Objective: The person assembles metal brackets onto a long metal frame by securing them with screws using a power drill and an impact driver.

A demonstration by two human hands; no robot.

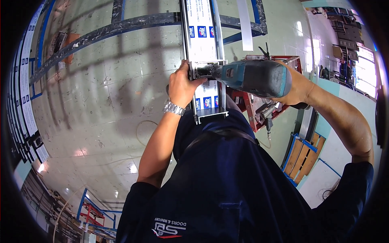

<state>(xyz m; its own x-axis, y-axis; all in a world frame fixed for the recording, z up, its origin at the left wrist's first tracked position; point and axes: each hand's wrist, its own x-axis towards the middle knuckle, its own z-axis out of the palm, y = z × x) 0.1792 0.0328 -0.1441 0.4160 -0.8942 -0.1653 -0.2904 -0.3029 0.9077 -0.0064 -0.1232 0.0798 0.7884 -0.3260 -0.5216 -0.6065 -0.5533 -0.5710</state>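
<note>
The right grip [298,86] holds a teal-and-black power drill [255,79]; the left grip [182,84] clasps a long, film-faced metal profile [202,46] above glossy, scuffed floor [93,93].

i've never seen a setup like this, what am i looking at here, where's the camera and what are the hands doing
There is no robot here, just a person with two bare hands. The single picture comes from a wide fisheye camera on their head, looking down, so straight edges bend near the rim. The left hand, with a watch on its wrist, steadies a long metal piece covered partly in printed film. The right hand holds a power drill, its nose pointing at that piece; I can't tell whether the tip touches. The piece crosses a blue and dark stand. Below the drill is a red rack.
</note>
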